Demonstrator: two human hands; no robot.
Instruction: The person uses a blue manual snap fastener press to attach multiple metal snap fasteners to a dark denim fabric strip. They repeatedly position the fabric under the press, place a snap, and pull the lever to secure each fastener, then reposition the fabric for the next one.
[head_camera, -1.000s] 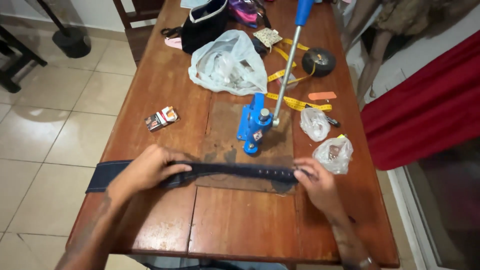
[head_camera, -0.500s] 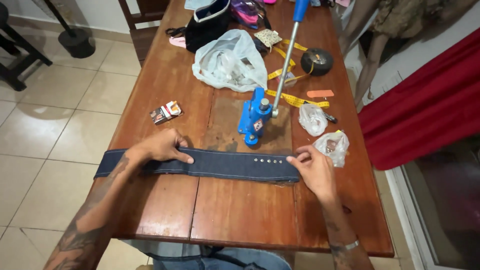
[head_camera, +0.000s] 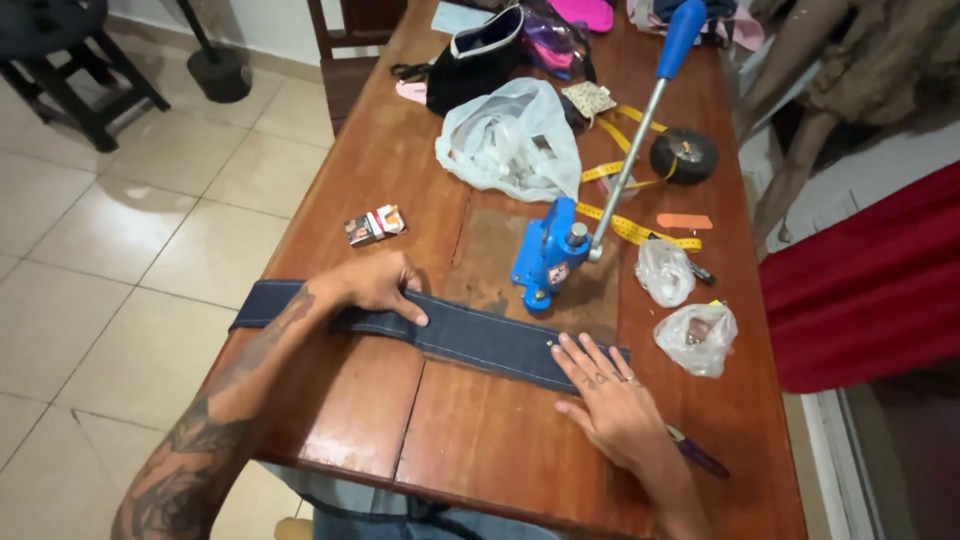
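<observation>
Fingers of the left hand (head_camera: 375, 285) lie loosely curled, pressing the dark denim strip (head_camera: 440, 335) onto the wooden table (head_camera: 480, 450); the right hand (head_camera: 610, 395) rests flat, fingers spread, on the strip's right end. Neither grasps anything. Beyond stand a blue hand press (head_camera: 548, 258), a large clear plastic bag (head_camera: 505, 140) and two small bags (head_camera: 685, 310), contents unclear. Since half a second ago the strip slants more, and its left end overhangs the edge.

A wooden table (head_camera: 500, 450) carries a denim strip (head_camera: 470, 335) under the fingers of both hands. Just beyond the fingertips stands a blue press (head_camera: 548, 262); farther off lie plastic bags (head_camera: 510, 140), a tape measure (head_camera: 630, 225) and a small box (head_camera: 374, 225).
</observation>
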